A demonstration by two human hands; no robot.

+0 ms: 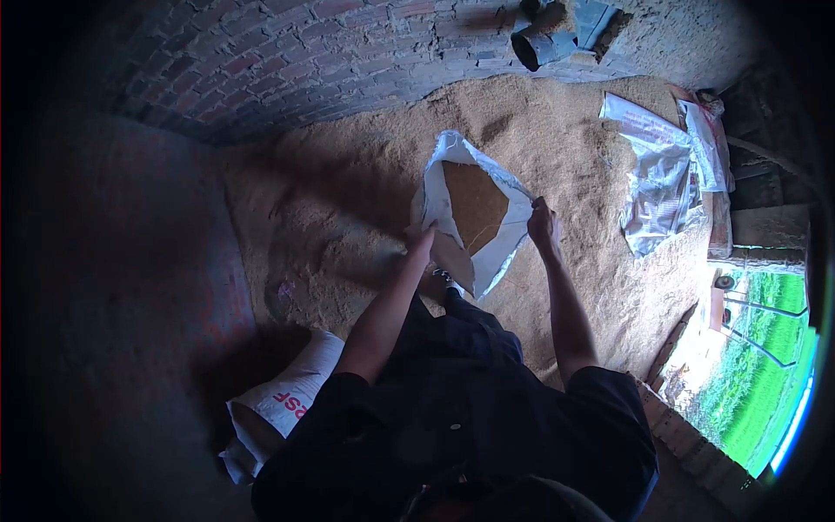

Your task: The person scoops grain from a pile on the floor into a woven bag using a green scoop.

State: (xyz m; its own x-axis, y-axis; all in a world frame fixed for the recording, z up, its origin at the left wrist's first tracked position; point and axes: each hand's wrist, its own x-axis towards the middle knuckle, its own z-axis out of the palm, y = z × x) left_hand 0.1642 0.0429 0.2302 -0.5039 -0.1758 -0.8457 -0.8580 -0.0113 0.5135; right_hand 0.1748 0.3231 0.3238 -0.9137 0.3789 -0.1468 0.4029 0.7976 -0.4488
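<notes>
Left hand (424,237), right hand (541,219): each grip closed on rim of white woven plastic sack (452,196), part-filled with brown husk. Keep mouth wide, rim taut, sack upright.

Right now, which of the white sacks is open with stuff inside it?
The white sack held between both hands, left hand and right hand: its mouth gapes, showing brown material. The sacks at right lie flat; another lies behind.
</notes>
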